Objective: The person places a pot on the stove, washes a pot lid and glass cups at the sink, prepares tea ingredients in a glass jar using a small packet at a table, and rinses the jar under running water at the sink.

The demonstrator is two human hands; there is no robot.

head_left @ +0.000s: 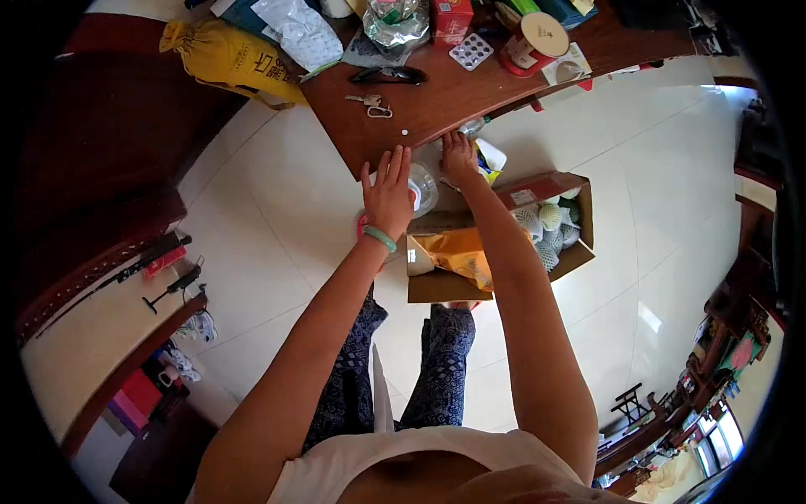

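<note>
My left hand [388, 195], with a green bangle [380, 238] at its wrist, is open. Its straight fingers reach over the edge of the brown wooden table [353, 139], just short of a small white round piece [405, 132]. Beside it my right hand [459, 160] has its fingertips at the same edge; the fingers look slightly bent and apart, with nothing seen in them. Below the edge, between the hands, is a clear plastic container [424, 186], partly covered. A yellow, blue and white packet [489, 161] shows just right of my right hand.
An open cardboard box [437, 290] on the tiled floor holds an orange bag [457, 252] and net-wrapped fruit [550, 220]. On the table are keys [374, 105], a dark glasses-like item [388, 75], a blister pack [471, 52] and a red tin [533, 46]. A yellow bag [231, 55] lies left.
</note>
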